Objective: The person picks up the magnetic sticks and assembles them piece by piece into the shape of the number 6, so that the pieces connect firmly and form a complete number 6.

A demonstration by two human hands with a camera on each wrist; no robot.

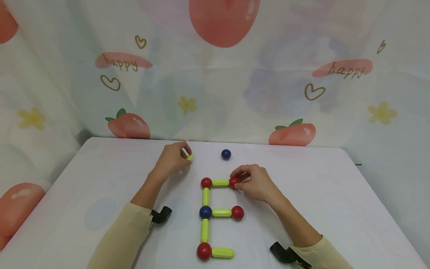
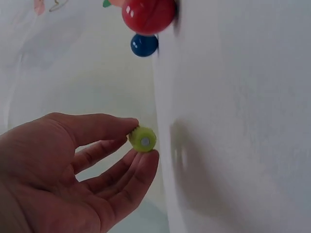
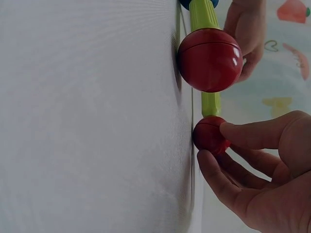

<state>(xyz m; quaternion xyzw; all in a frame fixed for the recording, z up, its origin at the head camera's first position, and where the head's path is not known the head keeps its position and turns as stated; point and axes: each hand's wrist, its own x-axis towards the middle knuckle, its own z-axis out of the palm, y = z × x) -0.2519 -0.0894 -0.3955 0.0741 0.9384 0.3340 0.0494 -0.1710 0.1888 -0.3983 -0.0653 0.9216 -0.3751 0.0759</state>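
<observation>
My left hand [image 1: 173, 157] pinches a yellow-green rod [image 2: 143, 139] between thumb and fingers, just above the table's far side; a small grey disc shows in its end. With thumb and fingertips, my right hand [image 1: 256, 182] grips a red ball [image 3: 210, 136] at the top right end of a ball-and-rod figure on the table. That figure joins red balls, a blue ball [image 1: 205, 212] and several yellow-green rods [image 1: 205, 230] in an upright line with branches to the right. Its middle branch ends in a red ball [image 1: 237, 213]; the bottom branch is a bare-ended rod [image 1: 223, 253].
A loose blue ball [image 1: 226, 154] lies near the back edge of the white table [image 1: 302, 186], beyond the figure. Behind the table hangs a printed cloth [image 1: 215, 86]. Both wrists wear black camera mounts [image 1: 162, 215].
</observation>
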